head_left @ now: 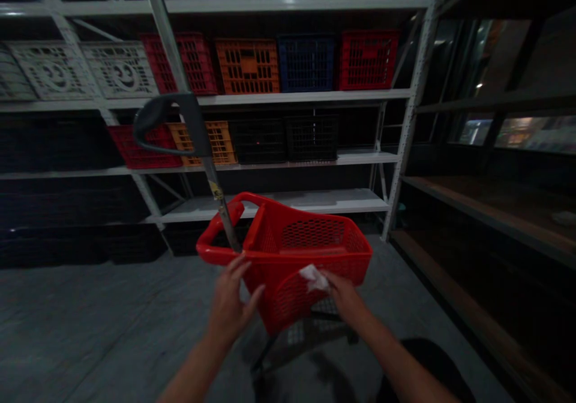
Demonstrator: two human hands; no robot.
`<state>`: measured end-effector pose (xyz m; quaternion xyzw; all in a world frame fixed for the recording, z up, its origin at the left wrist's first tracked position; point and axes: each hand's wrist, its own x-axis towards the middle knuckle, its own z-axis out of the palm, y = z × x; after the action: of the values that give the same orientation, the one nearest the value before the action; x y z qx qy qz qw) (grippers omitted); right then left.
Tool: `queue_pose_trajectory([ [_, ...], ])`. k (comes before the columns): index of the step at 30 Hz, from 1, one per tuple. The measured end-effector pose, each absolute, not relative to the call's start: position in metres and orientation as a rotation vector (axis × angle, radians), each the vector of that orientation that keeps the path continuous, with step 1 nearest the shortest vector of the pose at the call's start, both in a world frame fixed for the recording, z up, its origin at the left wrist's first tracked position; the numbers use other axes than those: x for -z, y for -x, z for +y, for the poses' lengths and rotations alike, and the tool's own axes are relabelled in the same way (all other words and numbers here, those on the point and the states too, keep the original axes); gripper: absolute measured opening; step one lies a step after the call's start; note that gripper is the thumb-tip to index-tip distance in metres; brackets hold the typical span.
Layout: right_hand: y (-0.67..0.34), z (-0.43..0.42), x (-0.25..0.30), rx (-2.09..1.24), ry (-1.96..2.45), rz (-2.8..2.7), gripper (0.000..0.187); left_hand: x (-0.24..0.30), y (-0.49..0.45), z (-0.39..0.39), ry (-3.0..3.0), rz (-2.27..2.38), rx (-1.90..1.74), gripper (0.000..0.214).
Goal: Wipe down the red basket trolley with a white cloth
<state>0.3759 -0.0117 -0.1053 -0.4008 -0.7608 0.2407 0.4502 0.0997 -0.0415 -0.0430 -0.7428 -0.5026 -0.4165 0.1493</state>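
Observation:
A red plastic shopping cart with honeycomb-patterned sides stands on the floor in front of me. My left hand is at the cart's near left corner, its fingertips at the rim and its thumb spread apart from the fingers. In my right hand is a crumpled white cloth or tissue, held against the near side of the basket. The cart's red handle juts out to the left. Its dark legs show only dimly beneath the basket.
A metal pole with a grey loop handle rises beside the cart's handle. Behind stand white shelves with several crates, among them an orange crate and a blue crate. Dark shelving lines the right side.

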Motion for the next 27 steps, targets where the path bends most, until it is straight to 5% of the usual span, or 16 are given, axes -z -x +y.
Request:
queue_pose_trajectory([
  [3,-0.335,-0.044,0.089,-0.954,0.818,-2.026,0.044,0.076,-0.129,-0.059,2.557,-1.596,1.183,0.072],
  [8,-0.329,-0.05,0.071,-1.129,0.77,-2.101,0.036,0.1,-0.133,-0.067,2.822,-2.088,1.093,0.015],
  [15,-0.322,-0.037,0.088,-1.551,0.925,-1.819,0.013,0.125,-0.145,-0.068,2.742,-2.37,1.793,0.009],
  [22,-0.355,-0.014,0.028,-0.344,0.951,-1.73,0.007,0.142,-0.143,-0.075,2.82,-2.387,1.406,0.01],
  [27,-0.361,0.02,-0.043,0.17,0.848,-1.804,0.013,0.15,-0.145,-0.091,2.992,-2.314,0.966,0.02],
])
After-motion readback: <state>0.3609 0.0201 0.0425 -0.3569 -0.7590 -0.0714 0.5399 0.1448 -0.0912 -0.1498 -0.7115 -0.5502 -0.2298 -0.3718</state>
